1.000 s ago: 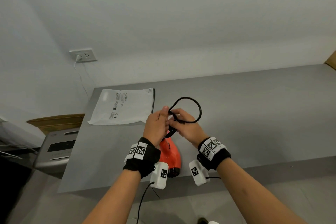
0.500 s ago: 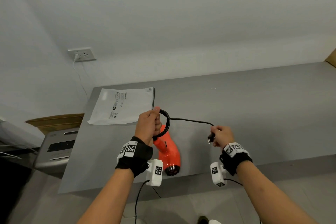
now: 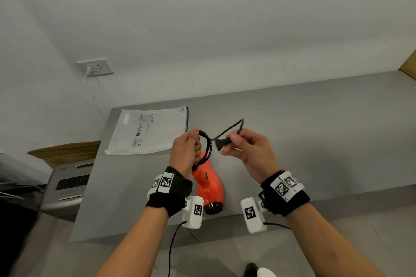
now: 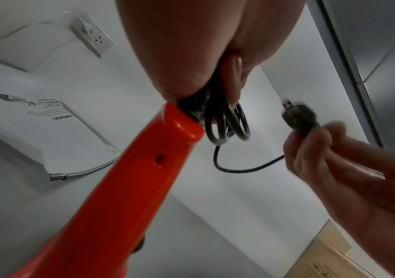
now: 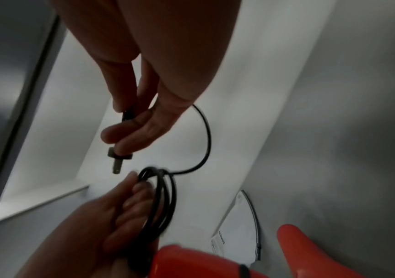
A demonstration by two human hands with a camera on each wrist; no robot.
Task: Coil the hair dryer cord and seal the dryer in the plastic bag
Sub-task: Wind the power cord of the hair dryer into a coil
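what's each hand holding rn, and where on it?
Left hand grips the gathered loops of the coiled cord near the dryer handle. Right hand pinches the plug by its body.

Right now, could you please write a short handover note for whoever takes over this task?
Left hand: grips the coiled loops of the black power cord at the handle end of the orange plastic hair dryer, which lies on the grey table.
Right hand: pinches the black plug; a short free length of cord remains.
White printed plastic bag: flat on the table beyond the left hand.
Done: most of the cord coiled.
Left: wrap the last length, bag the dryer, seal.
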